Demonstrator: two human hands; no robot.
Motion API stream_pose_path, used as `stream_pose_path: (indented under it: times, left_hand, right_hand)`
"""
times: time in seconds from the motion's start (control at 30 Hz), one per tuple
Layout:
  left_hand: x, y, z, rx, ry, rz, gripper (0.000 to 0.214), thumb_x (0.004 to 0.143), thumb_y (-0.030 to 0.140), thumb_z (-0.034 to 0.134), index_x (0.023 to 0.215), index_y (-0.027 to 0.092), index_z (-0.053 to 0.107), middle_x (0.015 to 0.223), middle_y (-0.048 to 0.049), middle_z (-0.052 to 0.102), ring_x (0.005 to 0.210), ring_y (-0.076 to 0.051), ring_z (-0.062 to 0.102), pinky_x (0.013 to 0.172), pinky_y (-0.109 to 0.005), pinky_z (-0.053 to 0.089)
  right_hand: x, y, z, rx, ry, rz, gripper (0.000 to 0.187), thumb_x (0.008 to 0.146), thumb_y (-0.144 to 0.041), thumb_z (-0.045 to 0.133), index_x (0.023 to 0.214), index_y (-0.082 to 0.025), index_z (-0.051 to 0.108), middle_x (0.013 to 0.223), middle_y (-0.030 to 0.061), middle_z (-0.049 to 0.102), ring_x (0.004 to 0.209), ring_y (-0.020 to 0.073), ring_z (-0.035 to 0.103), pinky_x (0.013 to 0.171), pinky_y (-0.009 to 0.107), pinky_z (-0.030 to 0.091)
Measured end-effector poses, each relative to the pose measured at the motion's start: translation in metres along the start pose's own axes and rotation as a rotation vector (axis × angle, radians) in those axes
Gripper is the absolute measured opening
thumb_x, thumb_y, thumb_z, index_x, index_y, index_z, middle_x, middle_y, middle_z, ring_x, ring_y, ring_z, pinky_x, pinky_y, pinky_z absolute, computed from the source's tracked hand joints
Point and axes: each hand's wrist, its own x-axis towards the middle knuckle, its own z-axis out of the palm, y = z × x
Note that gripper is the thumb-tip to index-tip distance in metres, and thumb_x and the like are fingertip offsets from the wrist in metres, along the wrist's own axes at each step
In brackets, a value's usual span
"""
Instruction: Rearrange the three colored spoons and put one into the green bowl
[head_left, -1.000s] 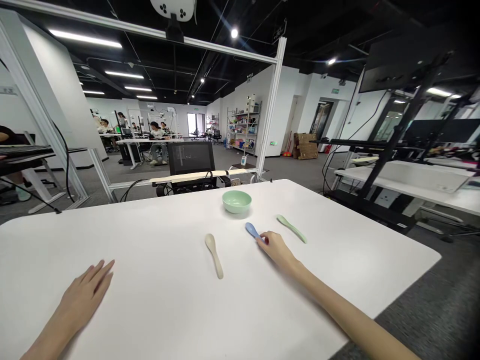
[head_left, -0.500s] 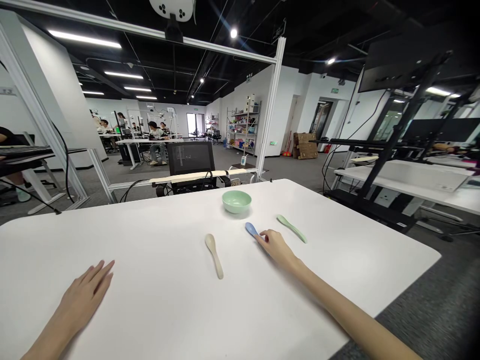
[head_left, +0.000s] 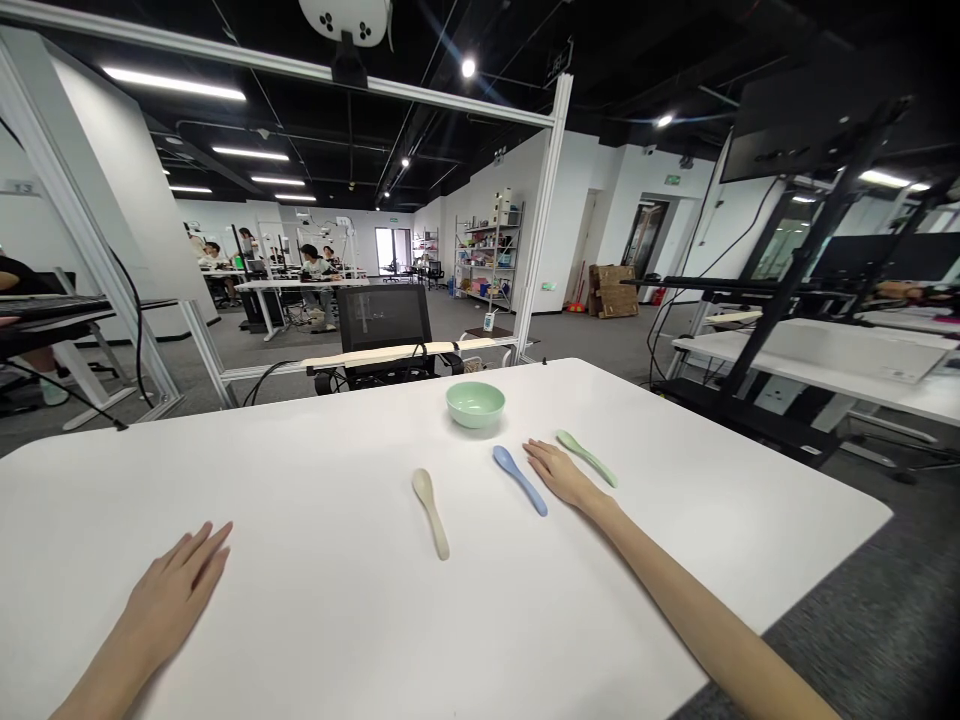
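My right hand [head_left: 561,474] rests on the white table [head_left: 315,600], fingers stretched out and holding nothing. It lies between a blue spoon [head_left: 519,480] on its left and a light green spoon [head_left: 587,458] on its right. Further left is a beige spoon [head_left: 431,513], its bowl end pointing away from me. A green bowl [head_left: 475,406] stands upright behind the spoons and looks empty inside. On the left side of the table my left hand [head_left: 169,597] lies flat with its fingers extended, well apart from the spoons.
A metal frame [head_left: 546,220] rises behind the table, with a black office chair [head_left: 385,318] beyond its lower bar. To the right stand a black monitor stand [head_left: 780,250] and another white desk [head_left: 817,380]. Several people sit at desks in the background.
My right hand has come off the blue spoon, shifted slightly right and flattened out. The blue spoon lies in about the same place. My left hand has stayed put.
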Motion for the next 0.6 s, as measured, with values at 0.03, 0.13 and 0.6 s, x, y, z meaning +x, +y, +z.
stream_pose_path:
  times: [0.03,0.13,0.6]
  left_hand:
    - [0.0,0.0,0.0,-0.002,-0.004,-0.005,0.077,0.095,0.055,0.024,0.149,0.014,0.061,0.161,-0.0154,0.057,0.154,-0.037,0.046,0.122,-0.054,0.042]
    - [0.0,-0.002,0.001,-0.01,-0.014,-0.014,0.077,0.096,0.055,0.023,0.151,0.014,0.059,0.162,-0.0156,0.056,0.154,-0.038,0.046,0.122,-0.055,0.042]
    - [0.001,-0.001,0.002,-0.004,-0.007,-0.007,0.077,0.097,0.055,0.023,0.152,0.013,0.058,0.163,-0.0163,0.054,0.155,-0.038,0.045,0.123,-0.056,0.042]
  right_hand:
    - [-0.001,0.003,0.003,0.013,-0.005,0.004,0.048,0.106,-0.03,0.04,0.139,-0.012,0.07,0.15,0.0195,0.064,0.146,0.0335,0.055,0.124,0.052,0.04]
    - [-0.002,0.007,0.007,0.025,-0.01,0.02,0.051,0.107,-0.032,0.039,0.141,-0.009,0.069,0.153,0.0207,0.061,0.149,0.0332,0.052,0.126,0.051,0.039]
    - [-0.001,-0.012,-0.009,0.013,0.002,0.048,0.045,0.102,-0.026,0.044,0.135,-0.012,0.072,0.15,0.0213,0.064,0.146,0.0348,0.054,0.123,0.051,0.041]
